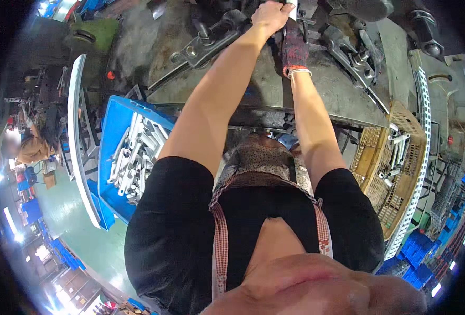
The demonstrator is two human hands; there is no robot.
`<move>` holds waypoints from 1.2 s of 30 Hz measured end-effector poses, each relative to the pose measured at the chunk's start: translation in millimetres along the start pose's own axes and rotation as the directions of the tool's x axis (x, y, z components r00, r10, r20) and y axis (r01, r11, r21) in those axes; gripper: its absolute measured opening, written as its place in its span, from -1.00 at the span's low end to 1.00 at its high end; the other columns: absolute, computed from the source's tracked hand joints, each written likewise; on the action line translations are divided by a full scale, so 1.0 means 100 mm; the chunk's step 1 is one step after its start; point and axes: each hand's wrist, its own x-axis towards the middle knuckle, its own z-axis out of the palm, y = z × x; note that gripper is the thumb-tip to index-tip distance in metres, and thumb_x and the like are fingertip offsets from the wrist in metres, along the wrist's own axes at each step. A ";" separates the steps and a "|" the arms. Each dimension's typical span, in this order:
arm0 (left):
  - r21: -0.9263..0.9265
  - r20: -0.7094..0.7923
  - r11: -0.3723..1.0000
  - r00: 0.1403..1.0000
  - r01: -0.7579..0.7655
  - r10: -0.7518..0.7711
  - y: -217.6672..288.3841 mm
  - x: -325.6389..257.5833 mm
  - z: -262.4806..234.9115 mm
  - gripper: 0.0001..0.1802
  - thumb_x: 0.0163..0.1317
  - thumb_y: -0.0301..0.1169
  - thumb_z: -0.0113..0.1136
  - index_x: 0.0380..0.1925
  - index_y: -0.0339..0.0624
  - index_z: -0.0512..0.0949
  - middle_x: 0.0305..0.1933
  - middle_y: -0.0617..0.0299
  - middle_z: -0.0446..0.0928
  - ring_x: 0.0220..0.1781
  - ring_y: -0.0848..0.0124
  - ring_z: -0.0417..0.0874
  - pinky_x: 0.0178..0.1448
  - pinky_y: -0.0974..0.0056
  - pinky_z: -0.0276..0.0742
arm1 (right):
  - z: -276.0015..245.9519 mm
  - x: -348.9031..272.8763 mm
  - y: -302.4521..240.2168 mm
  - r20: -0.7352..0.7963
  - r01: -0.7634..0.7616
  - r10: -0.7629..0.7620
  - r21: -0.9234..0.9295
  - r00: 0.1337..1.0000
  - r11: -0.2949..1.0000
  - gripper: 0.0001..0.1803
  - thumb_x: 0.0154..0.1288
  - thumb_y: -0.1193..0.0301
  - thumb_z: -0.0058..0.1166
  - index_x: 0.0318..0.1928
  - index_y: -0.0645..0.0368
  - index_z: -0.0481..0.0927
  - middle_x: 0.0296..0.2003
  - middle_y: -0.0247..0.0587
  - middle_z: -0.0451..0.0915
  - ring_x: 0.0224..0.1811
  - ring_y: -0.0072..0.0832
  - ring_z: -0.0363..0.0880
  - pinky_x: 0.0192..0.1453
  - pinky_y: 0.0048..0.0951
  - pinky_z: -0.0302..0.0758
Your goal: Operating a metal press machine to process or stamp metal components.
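Note:
At the top edge, my bare left hand point(271, 17) has its fingers curled, with the thumb against a short pale metal part point(293, 7). The part is cut off by the edge of the view. My right hand point(295, 46), in a dark knitted glove with a red cuff, reaches up to the lower end of the same part and appears closed on it. Its fingertips are mostly hidden. Both hands are over a grey, worn metal machine bed point(266, 86). Dark clamps, the left clamp point(203, 44) and the right clamp point(350, 55), are bolted on either side.
A blue bin point(109, 131) full of silvery metal parts point(135, 157) stands to my left. On my right, a tan slatted crate point(408, 181) holds several similar parts point(398, 152). A large dark bolt point(427, 34) shows at upper right. Another person point(33, 147) is far left.

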 end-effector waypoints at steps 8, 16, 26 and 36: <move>-0.510 -0.151 0.858 0.974 0.068 -0.167 0.12 -1.43 -0.49 -0.59 0.40 -0.32 0.32 0.19 -0.22 0.59 0.06 0.06 0.73 -0.08 0.39 0.74 -0.07 0.28 0.68 | -0.09 -0.58 0.12 0.391 -0.396 0.101 0.822 0.915 0.410 -0.76 0.46 0.22 0.18 -0.18 0.14 0.68 -0.50 -0.41 0.56 -0.60 -0.62 0.37 -0.52 -0.46 0.32; -0.603 -0.420 0.706 0.604 0.372 -0.677 -1.51 -3.80 -2.39 -0.78 0.39 -0.25 0.34 -0.15 -0.17 0.70 -0.39 0.30 0.69 -0.50 0.54 0.61 -0.43 0.35 0.56 | -0.08 -0.85 0.14 0.297 -0.312 0.097 0.875 0.950 0.371 -0.84 0.58 0.35 0.09 0.05 0.09 0.57 -0.37 -0.31 0.63 -0.49 -0.57 0.50 -0.47 -0.55 0.42; 0.065 0.010 0.407 0.408 0.911 -0.913 -2.16 -4.30 -2.30 -0.49 0.29 0.07 0.40 -0.26 -0.25 0.74 -0.60 0.18 0.64 -0.63 0.43 0.66 -0.50 0.23 0.57 | -0.04 -0.83 0.24 0.231 -0.206 -0.059 0.939 0.971 0.275 -0.76 0.54 0.32 0.12 0.01 0.23 0.63 -0.38 -0.23 0.65 -0.51 -0.59 0.51 -0.50 -0.52 0.41; -0.481 0.284 0.179 0.345 0.859 -0.894 -2.30 -4.49 -2.25 -0.70 0.32 -0.14 0.33 -0.25 -0.17 0.67 -0.56 0.36 0.49 -0.67 0.56 0.32 -0.59 0.33 0.27 | -0.01 -0.43 0.38 0.468 -0.495 0.160 0.824 0.869 0.275 -0.64 0.51 0.22 0.17 0.16 0.15 0.64 -0.04 -0.28 0.69 -0.14 -0.50 0.65 -0.10 -0.36 0.68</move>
